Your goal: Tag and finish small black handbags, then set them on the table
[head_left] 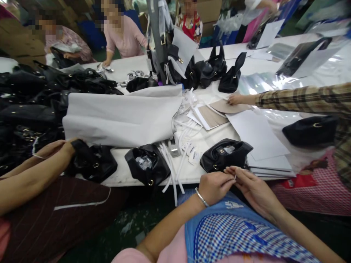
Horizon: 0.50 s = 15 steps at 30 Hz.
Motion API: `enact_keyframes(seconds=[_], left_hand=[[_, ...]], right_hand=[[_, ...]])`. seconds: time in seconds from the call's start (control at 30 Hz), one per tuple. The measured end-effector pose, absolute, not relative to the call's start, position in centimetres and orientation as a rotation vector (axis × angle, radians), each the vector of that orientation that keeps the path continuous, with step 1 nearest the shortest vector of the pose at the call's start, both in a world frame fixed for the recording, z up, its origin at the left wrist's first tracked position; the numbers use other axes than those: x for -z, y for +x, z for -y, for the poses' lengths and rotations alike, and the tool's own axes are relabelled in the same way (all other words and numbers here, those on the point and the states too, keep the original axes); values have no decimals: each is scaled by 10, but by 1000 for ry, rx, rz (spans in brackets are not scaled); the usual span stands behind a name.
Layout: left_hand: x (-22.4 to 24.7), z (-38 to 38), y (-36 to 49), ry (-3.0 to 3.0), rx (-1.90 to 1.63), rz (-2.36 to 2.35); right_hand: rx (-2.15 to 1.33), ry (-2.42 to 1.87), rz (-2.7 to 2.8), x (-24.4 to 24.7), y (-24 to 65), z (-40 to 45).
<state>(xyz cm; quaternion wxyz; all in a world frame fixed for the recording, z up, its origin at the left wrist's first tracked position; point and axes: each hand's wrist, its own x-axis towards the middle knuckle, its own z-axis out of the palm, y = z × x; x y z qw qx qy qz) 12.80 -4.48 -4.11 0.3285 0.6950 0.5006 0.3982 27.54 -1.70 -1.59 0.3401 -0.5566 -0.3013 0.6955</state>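
Observation:
At the table's front edge, my left hand, with a silver bangle at its wrist, is closed in a pinch. My right hand meets it fingertip to fingertip, also pinching. A small pale thing shows between them, too small to name. Just beyond my fingers a black handbag lies on the table with its top open and some clear or silvery filling inside. To the left of it lie white paper tags and several white strips that hang over the edge. A second open black handbag sits beside those strips.
A co-worker's hands at left hold another black bag. From the right, a plaid sleeve reaches to brown cardboard pieces. White boards, a large grey sheet and a heap of black bags cover the table. People stand across it.

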Motion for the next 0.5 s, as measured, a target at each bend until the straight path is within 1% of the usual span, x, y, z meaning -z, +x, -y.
enact_keyframes(seconds=[0.2, 0.33, 0.43, 0.5], left_hand=[[45, 55, 121, 1575, -1003, -1273], [63, 59, 118, 1301, -978, -1179], [89, 48, 117, 1106, -1063, -1419], [107, 36, 120, 1152, -1063, -1575]], right_hand=[[-1711, -1355, 804, 12, 276, 19], [-1688, -1393, 1107, 12, 283, 17], [-1613, -1506, 1437, 19, 293, 12], [-1571, -1547, 1585, 25, 296, 9]])
